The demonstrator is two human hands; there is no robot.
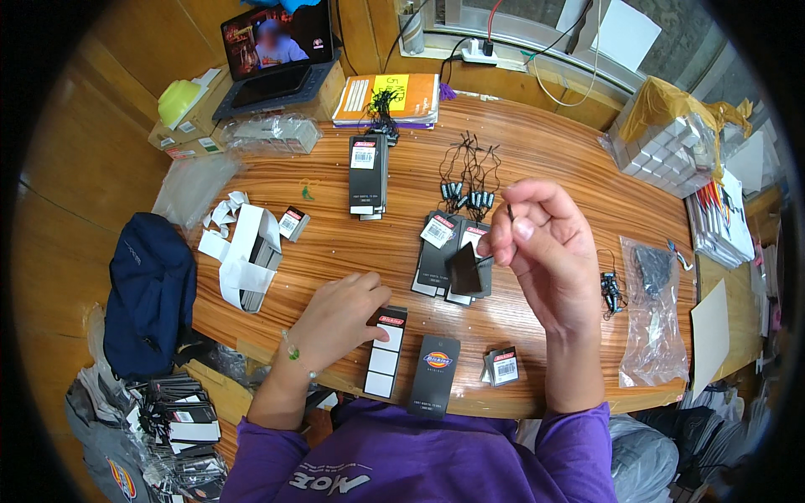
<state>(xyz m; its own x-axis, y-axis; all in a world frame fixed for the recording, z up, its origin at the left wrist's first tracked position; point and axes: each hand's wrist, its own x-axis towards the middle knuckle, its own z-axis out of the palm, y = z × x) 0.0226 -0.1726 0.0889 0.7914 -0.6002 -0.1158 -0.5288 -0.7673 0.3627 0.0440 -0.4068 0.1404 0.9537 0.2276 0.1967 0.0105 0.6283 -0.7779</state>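
My right hand (545, 243) is raised over the table, with thumb and fingers pinched on a thin black string (511, 213). A small dark tag (465, 270) hangs tilted by its fingertips; how the string meets it is hard to see. Below lie black hang tags (434, 260) with white stickers and looped strings. My left hand (340, 323) rests on the table at the front, its thumb touching the edge of a black tag with white panels (383, 360); its fingers are apart. Beside that lies a black tag with an oval emblem (433, 373). Small stickered tags (502, 367) sit further right.
A stack of black tags (366, 180) stands farther back. White paper wraps a bundle (250, 264) at left, near a navy pouch (149, 293). Black strings (613, 293) and a clear plastic bag (652, 327) lie right. A tablet (278, 42) and a wrapped box stack (671, 147) stand behind.
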